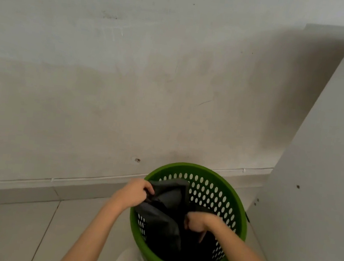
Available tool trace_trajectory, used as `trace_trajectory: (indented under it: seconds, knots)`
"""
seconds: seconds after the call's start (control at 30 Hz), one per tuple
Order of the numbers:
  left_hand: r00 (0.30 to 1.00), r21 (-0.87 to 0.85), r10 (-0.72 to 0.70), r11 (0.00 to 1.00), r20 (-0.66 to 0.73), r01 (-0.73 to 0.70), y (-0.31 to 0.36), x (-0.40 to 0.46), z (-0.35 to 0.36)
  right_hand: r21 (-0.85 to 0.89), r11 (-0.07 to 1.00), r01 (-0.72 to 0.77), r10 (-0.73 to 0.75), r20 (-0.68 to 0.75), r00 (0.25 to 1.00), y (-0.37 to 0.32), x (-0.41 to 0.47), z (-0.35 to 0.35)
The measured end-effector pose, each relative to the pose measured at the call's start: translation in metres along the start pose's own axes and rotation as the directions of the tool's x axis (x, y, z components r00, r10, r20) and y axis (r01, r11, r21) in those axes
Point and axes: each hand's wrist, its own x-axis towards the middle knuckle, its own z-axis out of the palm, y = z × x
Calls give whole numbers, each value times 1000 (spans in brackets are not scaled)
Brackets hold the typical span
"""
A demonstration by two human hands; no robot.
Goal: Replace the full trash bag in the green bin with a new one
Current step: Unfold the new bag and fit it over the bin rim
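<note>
A round green bin (234, 198) with a perforated wall stands on the floor by the wall. A black trash bag (166, 219) lies inside it, its upper part bunched and folded. My left hand (137, 191) grips the bag's edge at the bin's left rim. My right hand (198, 222) is closed on the bag over the middle of the bin's opening. Whatever is in the bag is hidden in the dark fabric.
A white wall (108, 81) with a baseboard runs behind the bin. A white panel or cabinet side (316, 166) stands close on the right. Pale floor tiles (7, 230) spread to the left. A light-coloured thing shows below the bin at the bottom edge.
</note>
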Motion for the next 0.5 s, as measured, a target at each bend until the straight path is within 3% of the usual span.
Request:
trace_trajectory:
  seconds: [0.1, 0.23, 0.33, 0.5]
  knots:
    - [976, 111, -64, 990, -206, 88, -27, 26, -14, 43, 977, 208, -190, -264, 946, 14, -23, -66]
    - [976, 231, -165, 953, -144, 195, -48, 54, -27, 107, 980, 167, -66, -617, 784, 48, -46, -138]
    - [974, 221, -177, 953, -142, 206, -52, 74, -26, 41, 999, 35, 2, -669, 743, 70, -32, -157]
    - [942, 93, -107, 985, -317, 144, -45, 101, -26, 5, 998, -67, 48, -749, 661, 79, 5, -155]
